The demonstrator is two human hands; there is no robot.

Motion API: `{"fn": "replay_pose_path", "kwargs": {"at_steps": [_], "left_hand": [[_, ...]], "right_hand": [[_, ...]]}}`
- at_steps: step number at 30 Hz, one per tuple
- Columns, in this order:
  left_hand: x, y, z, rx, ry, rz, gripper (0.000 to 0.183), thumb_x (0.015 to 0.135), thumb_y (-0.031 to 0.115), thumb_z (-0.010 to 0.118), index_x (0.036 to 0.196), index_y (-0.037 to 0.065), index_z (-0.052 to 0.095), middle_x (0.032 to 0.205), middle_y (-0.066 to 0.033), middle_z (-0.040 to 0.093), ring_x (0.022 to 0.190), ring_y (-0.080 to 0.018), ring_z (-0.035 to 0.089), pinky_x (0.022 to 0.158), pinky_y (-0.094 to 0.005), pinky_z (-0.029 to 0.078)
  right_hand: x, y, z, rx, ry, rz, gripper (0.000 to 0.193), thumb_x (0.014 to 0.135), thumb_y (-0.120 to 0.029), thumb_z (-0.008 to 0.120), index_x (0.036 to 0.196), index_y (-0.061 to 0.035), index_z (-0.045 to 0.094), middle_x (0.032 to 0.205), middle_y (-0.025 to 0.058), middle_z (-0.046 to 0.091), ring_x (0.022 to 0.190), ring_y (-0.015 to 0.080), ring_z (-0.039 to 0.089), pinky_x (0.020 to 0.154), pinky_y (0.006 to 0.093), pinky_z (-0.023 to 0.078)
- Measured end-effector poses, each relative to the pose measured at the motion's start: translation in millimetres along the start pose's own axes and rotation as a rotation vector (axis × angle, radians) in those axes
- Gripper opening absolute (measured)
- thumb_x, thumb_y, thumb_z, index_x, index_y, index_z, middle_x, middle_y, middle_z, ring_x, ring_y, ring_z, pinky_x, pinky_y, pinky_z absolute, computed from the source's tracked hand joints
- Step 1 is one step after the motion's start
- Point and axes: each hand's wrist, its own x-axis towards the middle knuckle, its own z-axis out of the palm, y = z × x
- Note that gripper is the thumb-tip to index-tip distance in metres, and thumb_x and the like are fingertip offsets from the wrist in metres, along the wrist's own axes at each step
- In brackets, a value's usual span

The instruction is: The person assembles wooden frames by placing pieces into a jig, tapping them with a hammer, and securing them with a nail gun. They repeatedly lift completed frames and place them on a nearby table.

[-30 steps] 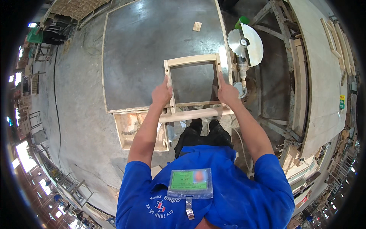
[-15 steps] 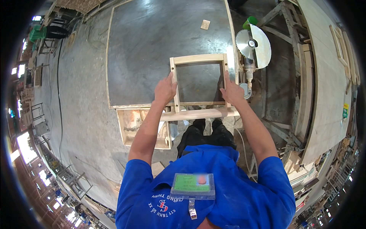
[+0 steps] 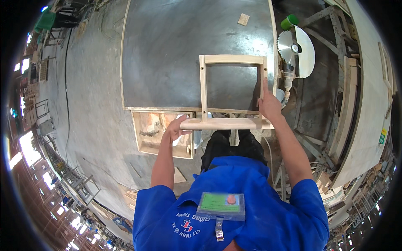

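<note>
A pale wooden frame [image 3: 234, 59] rests partly on the dark-topped table, its wide front rail jutting past the near edge toward me. Dark holes show in its side rails. My left hand [image 3: 176, 128] grips the left end of the wide rail, fingers curled about it. On the right side rail lies my right hand [image 3: 270, 104], index finger stretched along the wood and thumb on the inner side; its other fingers are mostly hidden.
The table [image 3: 163, 62] has a light wooden rim and a small wood block [image 3: 243, 19] on top. Right of it, a circular saw blade [image 3: 287, 48] stands exposed beside a green can [image 3: 289, 21]. An open wooden drawer [image 3: 142, 146] sits below the near edge, left of my legs.
My left hand has left the frame's left side rail and moved down to the end of the wide rail. My right hand stays on the right side rail. The view has shifted slightly.
</note>
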Motion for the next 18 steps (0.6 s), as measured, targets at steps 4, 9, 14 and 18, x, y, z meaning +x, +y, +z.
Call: {"fn": "replay_pose_path", "kwargs": {"at_steps": [4, 9, 14, 18], "left_hand": [[9.4, -2.0, -1.2, -0.159, -0.101, -0.031, 0.056, 0.112, 0.049, 0.055, 0.143, 0.003, 0.064, 0.136, -0.0141, 0.072, 0.125, -0.0286, 0.069, 0.108, -0.0512, 0.057], [11.5, 1.3, -5.6, -0.051, -0.041, -0.026, 0.052, 0.110, 0.044, 0.060, 0.142, 0.003, 0.065, 0.133, -0.0130, 0.073, 0.121, -0.0276, 0.071, 0.103, -0.0472, 0.061], [2.8, 9.1, -4.3, 0.083, 0.014, 0.000, 0.048, 0.109, 0.042, 0.063, 0.135, 0.002, 0.069, 0.131, -0.0115, 0.074, 0.116, -0.0263, 0.073, 0.098, -0.0443, 0.063], [-3.9, 20.8, -4.1, 0.551, 0.168, 0.123, 0.054, 0.105, 0.046, 0.066, 0.138, 0.003, 0.068, 0.124, -0.0139, 0.077, 0.115, -0.0265, 0.073, 0.097, -0.0454, 0.060]], "right_hand": [[1.7, 3.1, 3.4, 0.013, 0.014, -0.007, 0.106, 0.101, -0.021, 0.070, 0.175, -0.0150, -0.006, 0.117, 0.0266, 0.071, 0.103, 0.0468, 0.072, 0.090, 0.0550, 0.057], [5.4, 7.9, 12.6, 0.019, 0.077, -0.061, 0.103, 0.101, -0.017, 0.067, 0.175, -0.0125, -0.004, 0.113, 0.0266, 0.071, 0.098, 0.0456, 0.073, 0.085, 0.0549, 0.058], [7.6, 10.4, 15.4, 0.037, 0.093, -0.075, 0.102, 0.100, -0.014, 0.067, 0.175, -0.0109, -0.003, 0.103, 0.0271, 0.073, 0.090, 0.0460, 0.073, 0.079, 0.0549, 0.059], [7.0, 7.0, 12.4, 0.039, 0.079, -0.062, 0.103, 0.099, -0.012, 0.066, 0.175, -0.0108, -0.003, 0.098, 0.0278, 0.074, 0.086, 0.0461, 0.073, 0.077, 0.0545, 0.059]]}}
